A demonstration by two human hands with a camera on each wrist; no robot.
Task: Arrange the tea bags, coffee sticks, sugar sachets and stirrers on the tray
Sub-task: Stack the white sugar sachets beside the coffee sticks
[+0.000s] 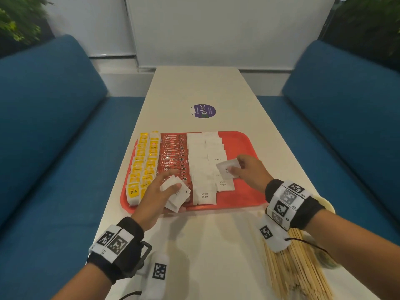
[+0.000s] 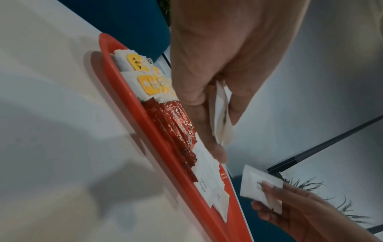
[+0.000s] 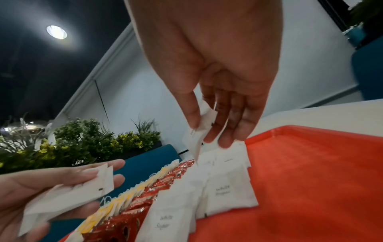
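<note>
A red tray point(image 1: 242, 144) holds yellow-tagged tea bags point(image 1: 142, 165) on its left, red coffee sticks point(image 1: 173, 156) beside them, and two columns of white sugar sachets point(image 1: 203, 169) in the middle. My left hand point(image 1: 160, 191) hovers over the tray's near left part and holds a small stack of sugar sachets point(image 1: 176, 194), also visible as a stack point(image 2: 220, 114). My right hand point(image 1: 244, 169) pinches a single sugar sachet point(image 1: 227, 167) above the right sugar column, seen close as a sachet point(image 3: 196, 137). Wooden stirrers point(image 1: 296, 267) lie in a heap on the table at near right.
The white table point(image 1: 201, 87) runs away from me between two blue sofas point(image 1: 49, 118). A purple round sticker point(image 1: 204, 111) lies beyond the tray. The tray's right third point(image 3: 311, 172) is bare red. A pale round container point(image 1: 326, 204) sits partly behind my right wrist.
</note>
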